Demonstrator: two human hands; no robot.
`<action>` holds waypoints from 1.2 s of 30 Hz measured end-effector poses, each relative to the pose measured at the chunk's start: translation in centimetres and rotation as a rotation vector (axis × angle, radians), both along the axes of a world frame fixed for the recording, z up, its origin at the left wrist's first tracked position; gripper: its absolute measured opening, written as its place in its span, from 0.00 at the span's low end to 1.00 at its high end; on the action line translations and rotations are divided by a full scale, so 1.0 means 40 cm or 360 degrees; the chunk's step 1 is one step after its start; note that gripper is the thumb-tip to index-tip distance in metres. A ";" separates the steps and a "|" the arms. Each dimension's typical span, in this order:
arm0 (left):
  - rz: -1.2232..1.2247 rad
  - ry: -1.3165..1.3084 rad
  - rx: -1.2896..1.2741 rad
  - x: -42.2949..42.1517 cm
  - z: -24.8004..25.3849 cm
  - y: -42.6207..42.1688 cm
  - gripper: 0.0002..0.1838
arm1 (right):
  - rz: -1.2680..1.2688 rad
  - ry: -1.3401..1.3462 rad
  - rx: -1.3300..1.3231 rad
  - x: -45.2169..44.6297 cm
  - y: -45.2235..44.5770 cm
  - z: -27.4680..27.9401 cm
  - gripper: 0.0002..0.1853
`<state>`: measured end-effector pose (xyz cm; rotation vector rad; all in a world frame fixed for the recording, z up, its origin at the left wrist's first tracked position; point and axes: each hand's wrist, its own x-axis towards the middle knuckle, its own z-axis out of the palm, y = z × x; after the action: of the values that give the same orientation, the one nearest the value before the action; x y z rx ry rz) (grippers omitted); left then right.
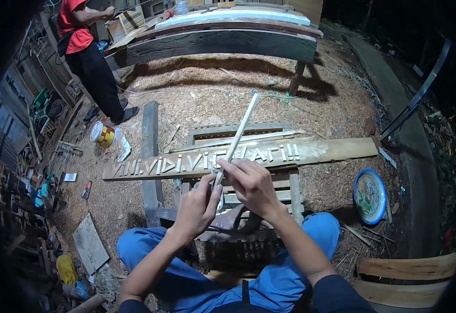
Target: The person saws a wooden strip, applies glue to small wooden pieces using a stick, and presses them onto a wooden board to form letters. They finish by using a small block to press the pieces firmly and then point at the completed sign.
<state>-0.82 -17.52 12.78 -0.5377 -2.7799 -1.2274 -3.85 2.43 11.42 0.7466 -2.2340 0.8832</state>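
A thin pale wooden strip (243, 124) slants up and away from my hands. My left hand (195, 203) is closed around its lower end, where a small object I cannot make out shows by the fingers. Just above and to the right, my right hand (249, 183) pinches the same strip. Behind the hands lies a long wooden board (337, 150) with raised pale letters reading roughly "Vini.Vidi.Vi...ari!!"; my hands and the strip hide part of the lettering. The board rests across a slatted wooden frame (296, 193) and a dark beam (151, 135).
A person in a red shirt (76, 26) stands at a long workbench (212, 46) at the back. A blue-rimmed basin (370, 195) sits at the right, a bucket (103, 134) at the left. Curved planks (410, 267) lie at lower right; wood shavings cover the ground.
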 end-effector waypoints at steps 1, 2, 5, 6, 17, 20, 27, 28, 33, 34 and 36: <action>0.0000 -0.0014 -0.0016 0.003 0.022 0.001 0.18 | 0.0027 -0.0082 0.0017 0.010 0.002 0.018 0.24; -0.0076 0.0076 -0.0108 0.001 0.040 0.002 0.19 | 0.0057 0.0004 -0.0093 0.009 0.006 0.026 0.21; -0.0222 0.0147 -0.0097 -0.018 0.001 0.015 0.21 | 0.0085 -0.0198 -0.0241 0.003 0.035 0.035 0.18; -0.0265 0.0108 -0.0059 -0.029 -0.018 0.022 0.23 | 0.0004 -0.0309 -0.0277 0.000 0.036 0.030 0.14; -0.0717 0.0461 -0.0063 -0.057 -0.119 0.066 0.31 | -0.0590 -0.0948 -0.0882 0.051 0.139 -0.039 0.23; -0.0732 0.0427 -0.0061 -0.061 -0.126 0.061 0.29 | -0.0776 -0.1006 -0.0929 0.068 0.207 -0.078 0.25; -0.0751 0.0395 -0.0063 -0.063 -0.196 0.088 0.24 | -0.1032 -0.1114 -0.0519 0.076 0.269 -0.099 0.28; -0.0774 0.0417 -0.0068 -0.063 -0.204 0.090 0.23 | -0.1008 -0.0988 -0.0500 0.076 0.278 -0.122 0.28; -0.0737 0.0400 -0.0049 -0.066 -0.229 0.087 0.20 | -0.1080 -0.0841 -0.0330 0.079 0.308 -0.172 0.28; -0.0718 0.0403 -0.0032 -0.064 -0.232 0.086 0.19 | -0.1090 -0.0844 -0.0333 0.080 0.315 -0.185 0.28; -0.0719 0.0417 -0.0026 -0.060 -0.225 0.089 0.19 | -0.1029 -0.0774 -0.0335 0.083 0.327 -0.206 0.28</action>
<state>-3.23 -13.97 3.77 -1.2794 -2.5246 -1.0954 -0.54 15.50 3.19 -0.3257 -2.4932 1.0026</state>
